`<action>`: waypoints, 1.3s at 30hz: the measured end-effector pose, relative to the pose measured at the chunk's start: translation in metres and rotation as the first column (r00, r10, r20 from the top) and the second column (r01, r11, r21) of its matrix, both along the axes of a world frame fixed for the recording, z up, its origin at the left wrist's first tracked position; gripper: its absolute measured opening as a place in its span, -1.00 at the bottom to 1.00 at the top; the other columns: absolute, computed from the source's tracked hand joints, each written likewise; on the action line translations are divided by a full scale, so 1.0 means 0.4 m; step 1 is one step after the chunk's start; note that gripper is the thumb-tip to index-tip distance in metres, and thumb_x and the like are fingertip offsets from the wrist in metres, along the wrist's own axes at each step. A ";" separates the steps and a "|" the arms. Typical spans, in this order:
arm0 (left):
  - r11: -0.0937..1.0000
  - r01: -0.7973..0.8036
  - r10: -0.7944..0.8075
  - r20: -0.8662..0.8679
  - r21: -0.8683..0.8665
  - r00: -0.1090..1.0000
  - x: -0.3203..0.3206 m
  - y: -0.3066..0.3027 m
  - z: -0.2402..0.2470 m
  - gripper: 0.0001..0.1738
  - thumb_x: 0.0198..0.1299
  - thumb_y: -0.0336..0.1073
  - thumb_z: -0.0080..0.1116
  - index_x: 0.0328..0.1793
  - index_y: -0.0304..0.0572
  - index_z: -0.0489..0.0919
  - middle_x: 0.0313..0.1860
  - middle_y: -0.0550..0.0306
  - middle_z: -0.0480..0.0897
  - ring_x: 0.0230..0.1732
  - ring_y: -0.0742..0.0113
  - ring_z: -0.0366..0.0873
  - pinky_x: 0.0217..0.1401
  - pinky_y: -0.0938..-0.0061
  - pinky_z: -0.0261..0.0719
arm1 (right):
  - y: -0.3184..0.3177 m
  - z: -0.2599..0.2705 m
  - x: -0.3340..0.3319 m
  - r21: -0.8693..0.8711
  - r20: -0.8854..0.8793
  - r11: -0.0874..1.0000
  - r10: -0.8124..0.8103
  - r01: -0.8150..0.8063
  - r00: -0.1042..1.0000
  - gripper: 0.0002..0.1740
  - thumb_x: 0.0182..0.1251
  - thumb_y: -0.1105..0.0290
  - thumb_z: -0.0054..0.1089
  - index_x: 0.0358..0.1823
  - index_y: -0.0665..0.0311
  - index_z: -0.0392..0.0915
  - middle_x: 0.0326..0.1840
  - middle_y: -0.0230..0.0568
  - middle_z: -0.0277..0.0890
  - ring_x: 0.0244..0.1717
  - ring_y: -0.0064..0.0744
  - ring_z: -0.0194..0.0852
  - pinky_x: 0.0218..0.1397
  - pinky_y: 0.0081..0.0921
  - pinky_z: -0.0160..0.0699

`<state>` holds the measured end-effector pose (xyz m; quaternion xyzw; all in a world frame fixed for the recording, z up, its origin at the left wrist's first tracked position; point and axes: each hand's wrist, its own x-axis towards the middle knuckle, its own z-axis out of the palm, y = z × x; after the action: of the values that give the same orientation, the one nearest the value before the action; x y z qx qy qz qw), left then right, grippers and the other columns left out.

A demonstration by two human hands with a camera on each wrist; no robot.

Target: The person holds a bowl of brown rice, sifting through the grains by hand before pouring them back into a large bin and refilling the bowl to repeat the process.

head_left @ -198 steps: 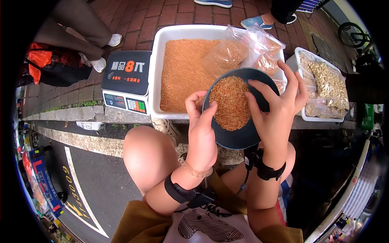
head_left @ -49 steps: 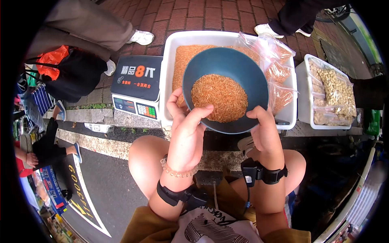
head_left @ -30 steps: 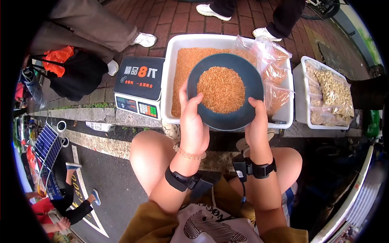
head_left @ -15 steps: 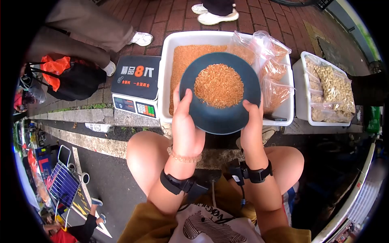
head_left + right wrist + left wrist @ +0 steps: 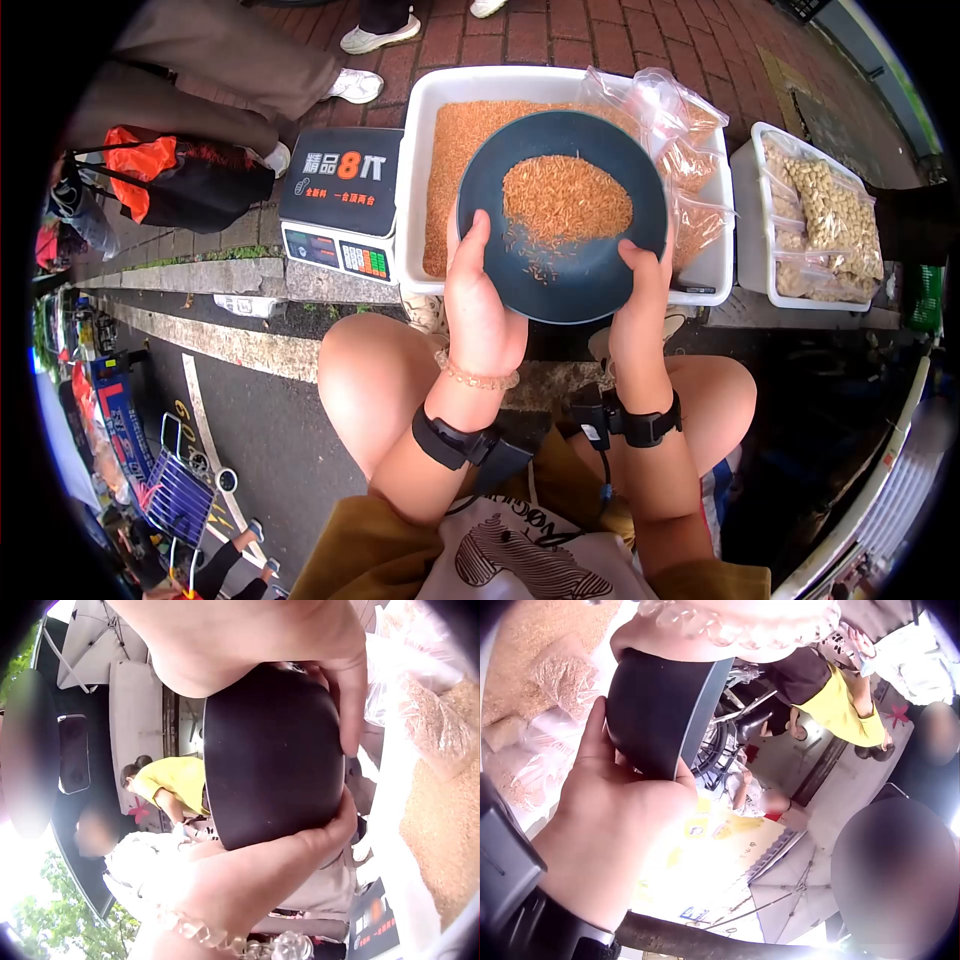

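Observation:
A dark blue-grey bowl (image 5: 560, 290) is held between both hands above a white tub (image 5: 415, 130) of reddish-brown grain (image 5: 455, 135). Inside the bowl, a heap of the same grain (image 5: 568, 198) lies toward the far side, with loose grains scattered below it. The left hand (image 5: 483, 310) grips the bowl's left side, thumb on the rim. On the right side the right hand (image 5: 640, 310) grips it, thumb over the rim. The bowl's dark outside shows in the left wrist view (image 5: 656, 705) and the right wrist view (image 5: 274, 757), with fingers curved around it.
Left of the tub stands a scale (image 5: 340, 190). Clear bags of grain (image 5: 695, 225) lie in the tub's right side. Further right is a white bin (image 5: 775, 290) with bagged nuts (image 5: 835, 215). People's legs and a black bag (image 5: 215, 190) are at the upper left.
Earlier the right hand's fingers were in the bowl; now both hands hold its sides. The grain heap has shifted and spread loose grains. Passers-by and a cart at the left have moved.

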<state>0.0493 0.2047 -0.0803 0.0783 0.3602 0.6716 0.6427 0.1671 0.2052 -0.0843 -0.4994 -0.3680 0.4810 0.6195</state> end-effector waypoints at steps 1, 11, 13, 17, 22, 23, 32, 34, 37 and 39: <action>1.000 0.000 0.000 0.002 -0.001 1.000 -0.003 -0.005 0.007 -0.54 0.38 -0.15 -0.09 0.31 -0.21 0.33 0.21 0.12 0.47 0.23 0.24 0.39 0.30 0.27 0.31 | -0.008 0.002 0.000 -0.001 0.002 1.000 0.000 0.000 1.000 -0.32 0.15 0.36 -0.09 0.37 0.34 0.13 0.30 -0.16 0.21 0.27 -0.36 0.16 0.36 -0.45 0.08; 0.999 0.011 -0.005 0.116 -0.051 0.993 -0.003 -0.011 0.028 -0.57 0.37 -0.14 -0.09 0.25 -0.23 0.40 0.19 0.15 0.51 0.20 0.22 0.42 0.31 0.25 0.30 | -0.015 -0.005 0.008 -0.040 -0.055 0.998 0.038 -0.041 0.998 -0.37 0.16 0.43 -0.20 0.35 0.34 0.14 0.31 -0.13 0.13 0.33 -0.32 0.07 0.41 -0.41 -0.03; 1.000 0.003 0.000 0.106 -0.029 0.994 -0.005 -0.014 0.024 -0.56 0.37 -0.14 -0.08 0.26 -0.23 0.39 0.20 0.14 0.50 0.21 0.22 0.42 0.31 0.26 0.30 | -0.017 -0.012 0.004 -0.047 -0.092 0.998 0.031 -0.035 0.995 -0.36 0.16 0.42 -0.19 0.35 0.33 0.15 0.31 -0.14 0.13 0.33 -0.33 0.07 0.41 -0.41 -0.03; 1.000 -0.021 0.022 0.084 -0.007 0.996 0.004 -0.012 0.039 -0.54 0.35 -0.13 -0.07 0.27 -0.23 0.38 0.21 0.13 0.49 0.22 0.21 0.41 0.31 0.26 0.29 | -0.010 -0.046 -0.002 -0.064 -0.228 0.996 -0.081 0.068 0.970 -0.52 0.24 0.34 -0.06 0.21 0.28 0.30 0.18 -0.23 0.33 0.20 -0.40 0.27 0.28 -0.44 0.19; 0.999 -0.040 0.041 0.137 -0.011 0.990 0.007 -0.013 0.042 -0.54 0.33 -0.15 -0.04 0.27 -0.23 0.39 0.22 0.13 0.48 0.22 0.21 0.41 0.32 0.26 0.28 | -0.004 -0.038 -0.009 -0.061 -0.386 0.993 -0.121 0.105 0.915 -0.58 0.29 0.27 -0.02 0.13 0.31 0.38 0.09 -0.26 0.45 0.10 -0.41 0.41 0.21 -0.46 0.33; 0.999 -0.043 0.043 0.137 0.000 0.990 0.008 -0.015 0.045 -0.55 0.33 -0.17 -0.03 0.27 -0.23 0.39 0.21 0.13 0.49 0.22 0.21 0.41 0.32 0.26 0.28 | -0.004 -0.038 -0.008 -0.065 -0.392 0.992 -0.125 0.108 0.912 -0.58 0.29 0.26 -0.02 0.13 0.31 0.38 0.08 -0.25 0.46 0.10 -0.41 0.41 0.20 -0.46 0.34; 0.998 -0.063 0.062 0.169 0.001 0.984 -0.006 -0.022 0.036 -0.57 0.32 -0.20 -0.01 0.26 -0.22 0.41 0.19 0.15 0.51 0.21 0.24 0.42 0.31 0.28 0.29 | -0.013 -0.041 -0.008 -0.036 -0.392 0.998 -0.070 0.061 0.917 -0.56 0.31 0.25 -0.05 0.15 0.33 0.38 0.10 -0.23 0.46 0.11 -0.41 0.42 0.20 -0.46 0.35; 0.997 -0.079 0.078 0.169 -0.003 0.983 -0.006 -0.020 0.036 -0.57 0.32 -0.20 -0.01 0.26 -0.22 0.41 0.19 0.15 0.51 0.21 0.24 0.42 0.31 0.29 0.29 | -0.007 -0.047 -0.005 -0.027 -0.360 0.998 -0.070 0.064 0.930 -0.54 0.29 0.26 -0.02 0.17 0.33 0.36 0.14 -0.22 0.42 0.17 -0.37 0.37 0.24 -0.44 0.31; 0.996 -0.078 0.071 0.145 0.044 0.987 -0.007 -0.018 0.035 -0.57 0.33 -0.20 -0.02 0.27 -0.22 0.40 0.20 0.15 0.51 0.21 0.25 0.42 0.31 0.29 0.29 | 0.019 -0.011 0.002 0.166 0.022 0.977 -0.140 0.135 0.990 -0.51 0.22 0.31 0.09 0.17 0.32 0.38 0.21 -0.19 0.35 0.25 -0.28 0.26 0.29 -0.36 0.25; 0.997 -0.062 0.056 0.110 0.051 0.992 -0.009 -0.016 0.023 -0.56 0.35 -0.20 -0.05 0.30 -0.21 0.37 0.21 0.15 0.49 0.22 0.26 0.41 0.32 0.29 0.30 | 0.032 0.034 0.028 0.354 0.353 0.927 -0.252 0.121 0.901 -0.51 0.17 0.35 0.17 0.15 0.30 0.41 0.24 -0.18 0.32 0.30 -0.23 0.20 0.32 -0.31 0.21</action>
<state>0.0457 0.1985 -0.0709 0.0486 0.3086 0.7033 0.6386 0.1783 0.2180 -0.0707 -0.5101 -0.5081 0.2421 0.6504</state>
